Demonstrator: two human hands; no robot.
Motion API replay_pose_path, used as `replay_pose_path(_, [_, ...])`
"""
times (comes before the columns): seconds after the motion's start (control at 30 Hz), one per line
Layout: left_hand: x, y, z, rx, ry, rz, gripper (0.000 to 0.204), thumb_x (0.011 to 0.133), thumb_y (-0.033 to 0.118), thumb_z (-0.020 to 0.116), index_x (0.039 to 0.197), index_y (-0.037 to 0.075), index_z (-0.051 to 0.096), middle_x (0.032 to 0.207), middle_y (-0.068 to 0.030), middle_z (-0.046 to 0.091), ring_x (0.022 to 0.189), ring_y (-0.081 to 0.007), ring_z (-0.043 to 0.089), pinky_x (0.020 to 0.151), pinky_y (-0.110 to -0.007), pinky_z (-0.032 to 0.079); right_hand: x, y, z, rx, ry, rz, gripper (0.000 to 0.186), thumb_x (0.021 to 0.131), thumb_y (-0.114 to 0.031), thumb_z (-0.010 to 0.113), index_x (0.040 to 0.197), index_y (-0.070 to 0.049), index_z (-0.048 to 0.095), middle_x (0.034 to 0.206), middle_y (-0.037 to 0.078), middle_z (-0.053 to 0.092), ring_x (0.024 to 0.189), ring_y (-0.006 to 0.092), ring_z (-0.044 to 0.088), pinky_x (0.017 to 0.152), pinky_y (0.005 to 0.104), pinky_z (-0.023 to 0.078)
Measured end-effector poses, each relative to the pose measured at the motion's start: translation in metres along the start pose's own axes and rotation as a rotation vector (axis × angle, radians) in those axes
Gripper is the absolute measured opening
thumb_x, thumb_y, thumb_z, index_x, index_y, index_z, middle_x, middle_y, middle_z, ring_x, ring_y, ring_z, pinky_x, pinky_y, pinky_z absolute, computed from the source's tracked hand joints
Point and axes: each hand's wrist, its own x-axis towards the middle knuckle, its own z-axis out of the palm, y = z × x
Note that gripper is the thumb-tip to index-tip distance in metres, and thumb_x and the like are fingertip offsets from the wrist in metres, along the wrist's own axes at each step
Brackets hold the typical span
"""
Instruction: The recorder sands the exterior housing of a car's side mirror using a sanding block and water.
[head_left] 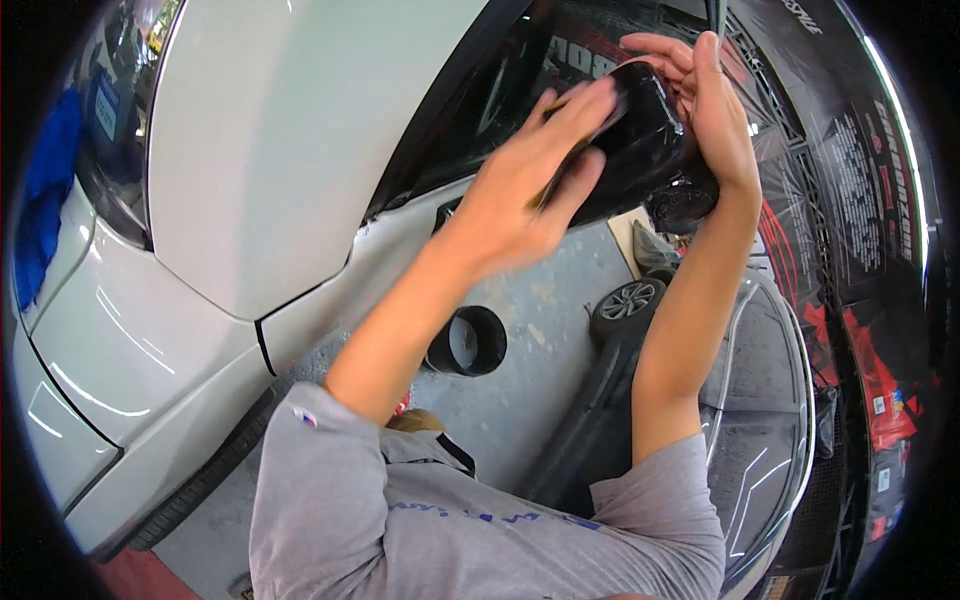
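Note:
My left hand [540, 175], blurred by motion, presses a thin yellow piece [545, 185], mostly hidden under its fingers, against the glossy black side mirror [640, 135] of a white car [240, 150]. My right hand [705, 105] cups the mirror's outer end, thumb upright and fingers curled around its edge, partly out of sight. Dark window glass [470, 110] lies behind the mirror.
A black bucket [483, 340] stands on the grey floor [540, 300] below. A dark car [750, 400] with a spoked wheel [628, 305] is at the right, before banners [875, 170] on black sheeting. Blue cloth [45, 220] hangs at the far left.

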Motion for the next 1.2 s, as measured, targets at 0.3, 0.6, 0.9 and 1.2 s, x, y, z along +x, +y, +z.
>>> replay_pose_path(0.3, [0.014, -0.011, 0.003, -0.157, -0.006, -0.155, 0.043, 0.104, 0.018, 0.053, 0.143, -0.001, 0.049, 0.140, -0.0223, 0.059, 0.137, -0.0395, 0.050, 0.121, -0.044, 0.029, -0.001, -0.006, 0.010, -0.100, 0.120, -0.017, 0.065, 0.113, -0.050, 0.018, 0.139, -0.006, 0.058, 0.103, -0.001, 0.072, 0.075, -0.0008, 0.046, 0.062, 0.0154, 0.030])
replay_pose_path(0.6, [0.044, -0.013, 0.009, -0.063, -0.039, 0.017, 0.040, 0.104, 0.016, 0.055, 0.142, 0.004, 0.054, 0.141, -0.0185, 0.060, 0.142, -0.0382, 0.047, 0.122, -0.043, 0.027, 0.001, 0.015, 0.003, 0.311, 0.291, -0.048, 0.061, 0.111, -0.047, 0.034, 0.135, 0.004, 0.057, 0.104, 0.018, 0.074, 0.097, 0.0241, 0.069, 0.086, 0.0302, 0.051])
replay_pose_path(0.9, [0.061, -0.005, 0.001, -0.031, -0.096, -0.005, 0.037, 0.100, 0.007, 0.057, 0.136, 0.002, 0.060, 0.132, -0.0206, 0.065, 0.139, -0.0376, 0.050, 0.119, -0.044, 0.033, 0.004, 0.012, 0.005, 0.382, 0.199, -0.111, 0.055, 0.113, -0.043, 0.031, 0.137, 0.002, 0.053, 0.098, 0.013, 0.072, 0.089, 0.0180, 0.067, 0.083, 0.0280, 0.051])
replay_pose_path(1.2, [0.021, -0.006, -0.001, -0.141, -0.024, -0.031, 0.045, 0.099, 0.004, 0.056, 0.144, 0.001, 0.052, 0.147, -0.0183, 0.056, 0.145, -0.0350, 0.044, 0.124, -0.045, 0.022, 0.003, 0.007, 0.010, 0.438, 0.203, -0.017, 0.055, 0.112, -0.045, 0.034, 0.139, 0.000, 0.049, 0.097, 0.015, 0.072, 0.082, 0.0157, 0.066, 0.074, 0.0250, 0.051])
